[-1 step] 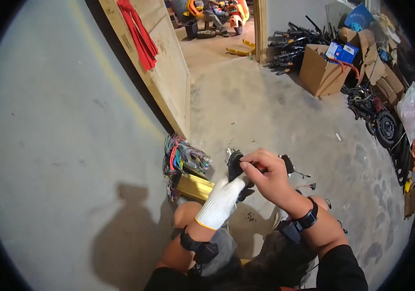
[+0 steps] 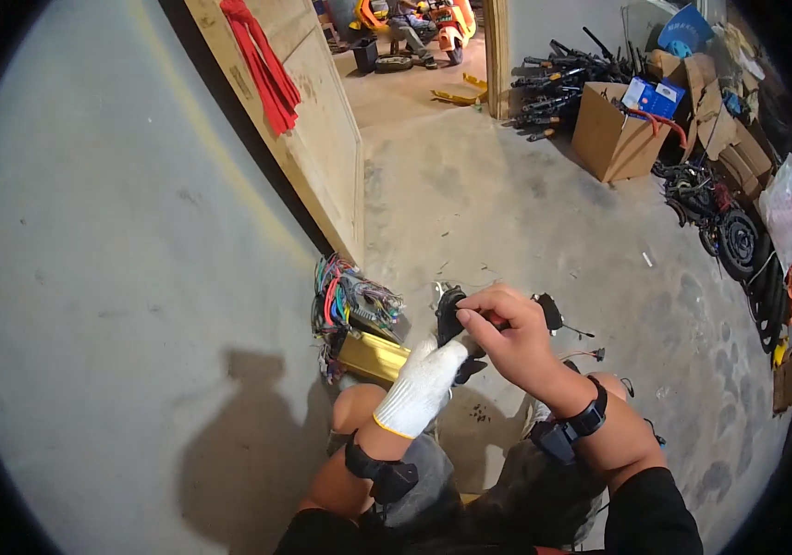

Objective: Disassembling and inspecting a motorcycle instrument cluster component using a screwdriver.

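Head view: 2 hands [image 2: 422, 379] [image 2: 514, 335], 1 gloved, at 1 black part [image 2: 448, 313].

Grey wall [image 2: 118, 259], stained floor [image 2: 507, 208], 1 open door [image 2: 326, 129].

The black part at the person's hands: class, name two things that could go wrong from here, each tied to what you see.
1. The right hand is bare, unlike the gloved left hand, so any sharp edge on the black part might scrape it.
2. Small dark bits lie on the floor below, so a small dropped piece could be hard to pick out.
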`<state>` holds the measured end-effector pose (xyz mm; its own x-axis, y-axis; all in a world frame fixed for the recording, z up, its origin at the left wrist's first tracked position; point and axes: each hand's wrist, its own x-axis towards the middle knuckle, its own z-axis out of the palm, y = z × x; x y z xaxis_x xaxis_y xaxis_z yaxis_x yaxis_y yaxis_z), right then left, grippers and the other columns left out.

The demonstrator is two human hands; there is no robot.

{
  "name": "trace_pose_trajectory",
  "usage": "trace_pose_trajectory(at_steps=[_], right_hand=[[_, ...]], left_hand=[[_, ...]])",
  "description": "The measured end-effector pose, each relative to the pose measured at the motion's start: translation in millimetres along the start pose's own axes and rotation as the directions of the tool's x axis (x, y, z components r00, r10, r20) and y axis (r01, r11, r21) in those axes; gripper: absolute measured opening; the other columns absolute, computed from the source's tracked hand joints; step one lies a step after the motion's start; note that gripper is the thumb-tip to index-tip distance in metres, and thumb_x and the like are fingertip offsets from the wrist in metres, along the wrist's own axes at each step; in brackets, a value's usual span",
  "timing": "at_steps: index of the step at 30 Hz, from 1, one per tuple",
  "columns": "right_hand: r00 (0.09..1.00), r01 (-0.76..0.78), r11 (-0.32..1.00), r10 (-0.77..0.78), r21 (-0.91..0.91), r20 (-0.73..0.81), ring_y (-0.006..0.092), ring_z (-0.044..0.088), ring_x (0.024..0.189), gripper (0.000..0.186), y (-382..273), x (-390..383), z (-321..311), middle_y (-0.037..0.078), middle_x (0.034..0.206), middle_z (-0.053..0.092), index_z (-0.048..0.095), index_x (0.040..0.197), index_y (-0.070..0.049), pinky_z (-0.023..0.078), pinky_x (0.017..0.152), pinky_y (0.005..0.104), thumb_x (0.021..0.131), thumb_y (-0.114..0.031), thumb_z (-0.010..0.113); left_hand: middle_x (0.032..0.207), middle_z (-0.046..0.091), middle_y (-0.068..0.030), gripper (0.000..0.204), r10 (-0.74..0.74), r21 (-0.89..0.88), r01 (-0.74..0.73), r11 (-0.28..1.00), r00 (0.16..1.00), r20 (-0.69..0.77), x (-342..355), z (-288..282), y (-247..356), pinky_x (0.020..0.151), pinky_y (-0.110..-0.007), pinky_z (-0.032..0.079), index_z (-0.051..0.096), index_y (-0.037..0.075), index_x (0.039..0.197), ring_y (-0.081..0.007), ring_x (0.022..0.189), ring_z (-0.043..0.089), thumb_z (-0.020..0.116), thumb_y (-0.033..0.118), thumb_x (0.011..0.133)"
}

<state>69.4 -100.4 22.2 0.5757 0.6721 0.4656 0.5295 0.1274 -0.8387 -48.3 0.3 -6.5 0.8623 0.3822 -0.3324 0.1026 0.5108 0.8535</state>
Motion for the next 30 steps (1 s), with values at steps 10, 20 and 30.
trace_pose_trajectory(at_steps=[10,20,30], right_hand=[[0.99,0.138,0.987,-0.138,-0.086,0.003,0.0186,0.064,0.069,0.013,18,6,8,0.008,0.089,0.068,0.073,0.099,-0.004,0.05,0.059,0.0283,0.086,-0.004,0.075],[0.99,0.118,0.977,-0.129,-0.176,-0.053,0.019,0.064,0.066,0.016,20,6,12,0.008,0.085,0.067,0.074,0.097,-0.005,0.05,0.057,0.0292,0.082,-0.002,0.077],[0.979,0.199,0.929,-0.203,-0.313,0.02,0.0249,0.068,0.071,0.015,14,6,6,0.008,0.086,0.068,0.073,0.096,-0.008,0.055,0.062,0.0333,0.081,-0.006,0.076]], left_hand=[[0.099,0.066,-0.0052,0.033,0.077,0.168,-0.061,0.984,0.993,-0.088,27,-12,-25,0.075,-0.029,0.05,0.061,-0.001,0.117,-0.0132,0.089,0.061,0.062,0.027,0.099],[0.101,0.061,0.0005,0.023,0.057,0.229,-0.046,0.972,0.998,-0.04,32,-7,-15,0.073,-0.025,0.048,0.058,0.006,0.121,-0.0087,0.089,0.058,0.059,0.017,0.101],[0.107,0.061,-0.0036,0.029,0.119,0.454,-0.081,0.887,0.991,-0.054,23,-6,-6,0.082,-0.027,0.048,0.056,0.002,0.125,-0.0114,0.096,0.055,0.055,0.013,0.098]])
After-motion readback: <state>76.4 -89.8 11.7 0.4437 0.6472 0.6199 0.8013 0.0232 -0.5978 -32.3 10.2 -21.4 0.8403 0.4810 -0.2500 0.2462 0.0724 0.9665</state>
